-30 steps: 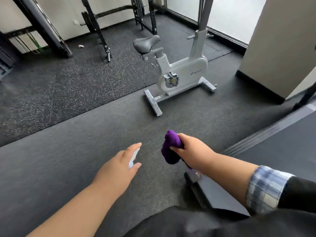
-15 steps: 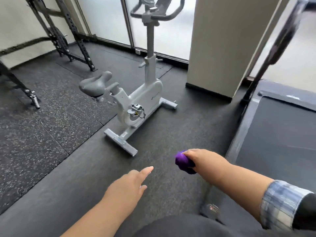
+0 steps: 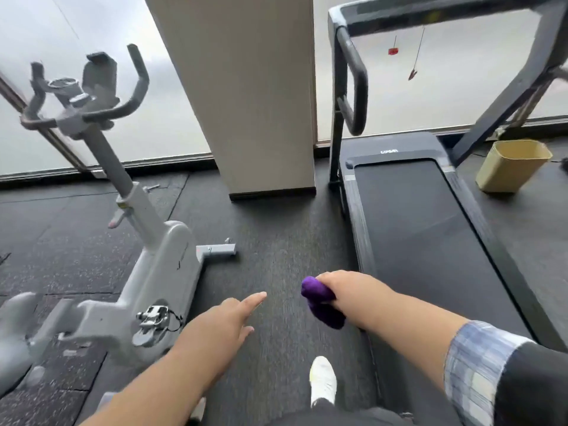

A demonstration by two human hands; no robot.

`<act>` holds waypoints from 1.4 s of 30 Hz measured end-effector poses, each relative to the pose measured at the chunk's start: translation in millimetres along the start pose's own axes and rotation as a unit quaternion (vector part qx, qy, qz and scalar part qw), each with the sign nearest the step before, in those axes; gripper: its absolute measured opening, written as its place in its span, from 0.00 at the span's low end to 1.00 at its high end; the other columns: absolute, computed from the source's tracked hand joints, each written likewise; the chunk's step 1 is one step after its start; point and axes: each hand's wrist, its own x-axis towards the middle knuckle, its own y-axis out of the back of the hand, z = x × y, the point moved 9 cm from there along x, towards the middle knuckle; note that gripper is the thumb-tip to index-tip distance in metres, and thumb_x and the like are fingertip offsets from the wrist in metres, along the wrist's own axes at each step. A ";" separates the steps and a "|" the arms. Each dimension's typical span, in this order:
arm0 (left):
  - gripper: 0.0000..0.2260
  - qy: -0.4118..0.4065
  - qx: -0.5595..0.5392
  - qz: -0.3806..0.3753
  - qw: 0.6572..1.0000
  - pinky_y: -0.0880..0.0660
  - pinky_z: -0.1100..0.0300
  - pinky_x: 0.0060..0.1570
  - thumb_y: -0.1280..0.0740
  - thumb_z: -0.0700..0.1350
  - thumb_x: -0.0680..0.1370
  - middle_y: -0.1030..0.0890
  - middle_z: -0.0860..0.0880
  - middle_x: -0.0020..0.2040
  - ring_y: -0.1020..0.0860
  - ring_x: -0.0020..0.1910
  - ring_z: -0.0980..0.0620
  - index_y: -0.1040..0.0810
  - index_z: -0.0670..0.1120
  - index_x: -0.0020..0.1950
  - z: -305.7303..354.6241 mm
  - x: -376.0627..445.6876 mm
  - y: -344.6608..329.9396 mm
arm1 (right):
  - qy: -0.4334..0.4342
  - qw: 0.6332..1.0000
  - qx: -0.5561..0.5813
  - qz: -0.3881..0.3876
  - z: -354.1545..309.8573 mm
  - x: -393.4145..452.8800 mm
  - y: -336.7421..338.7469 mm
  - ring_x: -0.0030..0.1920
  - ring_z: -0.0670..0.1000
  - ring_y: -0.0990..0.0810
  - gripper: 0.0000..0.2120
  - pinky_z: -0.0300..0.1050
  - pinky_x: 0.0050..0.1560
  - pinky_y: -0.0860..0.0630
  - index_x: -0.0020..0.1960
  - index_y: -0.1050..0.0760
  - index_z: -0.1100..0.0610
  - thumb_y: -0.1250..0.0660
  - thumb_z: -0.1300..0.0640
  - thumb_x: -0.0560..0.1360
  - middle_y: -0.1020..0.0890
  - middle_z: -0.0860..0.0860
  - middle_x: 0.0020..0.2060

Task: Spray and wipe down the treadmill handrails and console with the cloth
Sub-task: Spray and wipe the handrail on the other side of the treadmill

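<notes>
Right now the right hand (image 3: 347,290) grips a purple cloth (image 3: 319,301), soft and nubby, bunched into a lump; its fingers are curled round the cloth, which pokes out on the left side and hangs a little below the fist. That hand hovers over the near left edge of the treadmill (image 3: 415,216). A plaid cuff (image 3: 473,367) under a dark sleeve covers the forearm.

The left hand (image 3: 224,321) is bare and held flat, palm down, with its fingers straight and close together, the forefinger (image 3: 256,298) reaching farthest. Whether anything lies under the palm I cannot tell.

The treadmill stretches away on the right: a long matte black belt, flanked by ribbed dark side rails, ending at a smooth rounded motor cover. Its left handrail (image 3: 353,78) is a black tube bent into a loop on an upright post; the console bar (image 3: 430,10) crosses the top, blurred. A red clip (image 3: 393,51) dangles below it on a cord.

Left stands a pale grey exercise bike (image 3: 159,272) with a smooth moulded body, a metal pedal and dark curved handlebars. A beige square pillar (image 3: 255,96) rises between bike and treadmill. Far right sits a tan tapered bin (image 3: 513,167).

The floor (image 3: 276,235) is dark rubber, speckled at left, plain in the lane between bike and treadmill, where a white shoe (image 3: 322,379) stands.
</notes>
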 end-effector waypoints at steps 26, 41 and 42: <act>0.28 -0.358 0.117 -0.029 0.926 0.23 0.51 0.48 0.41 0.54 0.81 0.27 0.55 0.59 0.23 0.54 0.50 0.54 0.71 0.73 -17.7 590.8 177.5 | -0.243 0.937 0.170 0.186 133.5 378.4 252.8 0.46 0.48 0.19 0.07 0.48 0.47 0.21 0.55 0.28 0.43 0.36 0.46 0.77 0.18 0.43 0.47; 0.29 -0.489 0.202 -0.110 0.842 0.26 0.52 0.48 0.39 0.52 0.80 0.27 0.51 0.61 0.22 0.55 0.46 0.50 0.66 0.75 50.4 718.1 176.4 | -0.408 0.853 0.232 0.227 200.7 407.5 262.3 0.49 0.48 0.21 0.11 0.47 0.51 0.25 0.58 0.29 0.44 0.35 0.44 0.78 0.19 0.43 0.51; 0.29 -0.487 0.211 -0.115 0.840 0.25 0.52 0.48 0.39 0.52 0.80 0.27 0.50 0.61 0.22 0.55 0.46 0.50 0.66 0.76 52.8 724.6 176.0 | -0.407 0.853 0.237 0.224 204.4 410.2 261.4 0.49 0.49 0.21 0.11 0.47 0.51 0.24 0.58 0.29 0.44 0.36 0.44 0.77 0.19 0.44 0.50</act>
